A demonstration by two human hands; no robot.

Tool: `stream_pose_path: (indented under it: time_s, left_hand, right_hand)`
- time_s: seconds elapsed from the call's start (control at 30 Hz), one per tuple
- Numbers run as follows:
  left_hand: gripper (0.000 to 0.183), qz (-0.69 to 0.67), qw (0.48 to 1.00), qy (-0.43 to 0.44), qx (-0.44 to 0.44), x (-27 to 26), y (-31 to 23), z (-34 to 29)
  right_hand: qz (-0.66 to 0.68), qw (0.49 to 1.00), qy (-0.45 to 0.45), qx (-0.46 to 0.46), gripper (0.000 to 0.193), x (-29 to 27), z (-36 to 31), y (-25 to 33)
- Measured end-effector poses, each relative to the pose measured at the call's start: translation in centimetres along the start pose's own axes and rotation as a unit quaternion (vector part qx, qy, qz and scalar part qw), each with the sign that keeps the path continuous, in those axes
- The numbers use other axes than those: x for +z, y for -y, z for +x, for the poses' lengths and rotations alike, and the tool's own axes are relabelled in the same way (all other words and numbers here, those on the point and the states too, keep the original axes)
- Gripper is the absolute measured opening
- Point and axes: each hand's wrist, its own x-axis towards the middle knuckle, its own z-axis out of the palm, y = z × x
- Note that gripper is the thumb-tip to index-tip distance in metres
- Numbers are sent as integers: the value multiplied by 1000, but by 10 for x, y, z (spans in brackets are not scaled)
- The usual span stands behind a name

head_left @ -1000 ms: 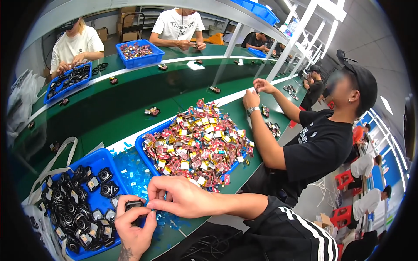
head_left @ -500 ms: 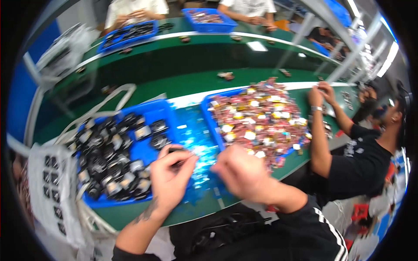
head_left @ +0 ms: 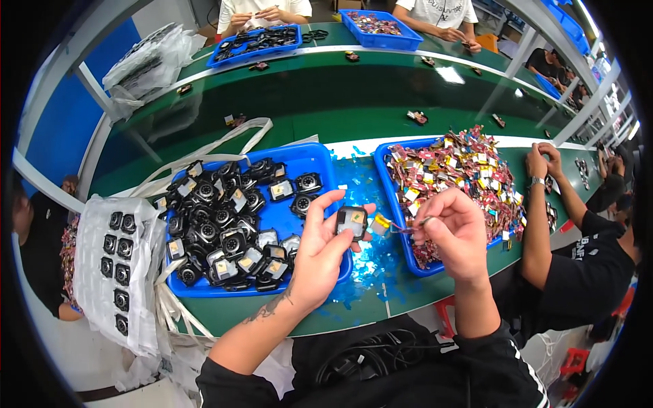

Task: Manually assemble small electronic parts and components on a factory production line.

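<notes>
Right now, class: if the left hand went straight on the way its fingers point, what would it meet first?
Probably the right hand, just past the black part the left hand holds; depth is unclear.

A long green workbench (head_left: 224, 309) carries a blue plastic tray (head_left: 299, 158) of small black square housings. Just right of that tray sits a second blue tray (head_left: 398, 204) heaped with small red-and-yellow wired parts, and left of it lies a white foam sheet (head_left: 95, 279) holding black housings in rows.

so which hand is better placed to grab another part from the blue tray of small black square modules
Left, probably: the left hand hovers over the blue tray of small black square modules, though it holds one module. The right hand is farther off.
</notes>
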Motion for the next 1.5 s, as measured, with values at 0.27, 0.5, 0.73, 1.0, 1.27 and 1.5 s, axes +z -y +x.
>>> stream_pose_path:
  time_s: [0.27,0.5,0.73,1.0,1.27,1.5]
  left_hand:
    - [23,286,939,-172,81,-9,-9,-13]
    - [24,200,971,-118,60,0,-9,-12]
    - [38,107,993,-13,48,10,3,-10]
    - [45,91,994,25,50,1,-1,-11]
    - [44,126,987,49,82,0,-2,-10]
    - [42,182,978,48,89,3,-2,-12]
  right_hand:
    - [-156,985,69,4,20,36,-1,-20]
    - [-206,971,0,-124,10,56,-1,-28]
    - [-290,953,-55,-70,11,41,-5,-7]
    - [-377,919,-35,-111,11,56,3,7]
    - [-351,930,-46,-100,11,54,7,5]
    - [-361,926,-31,-109,9,48,7,5]
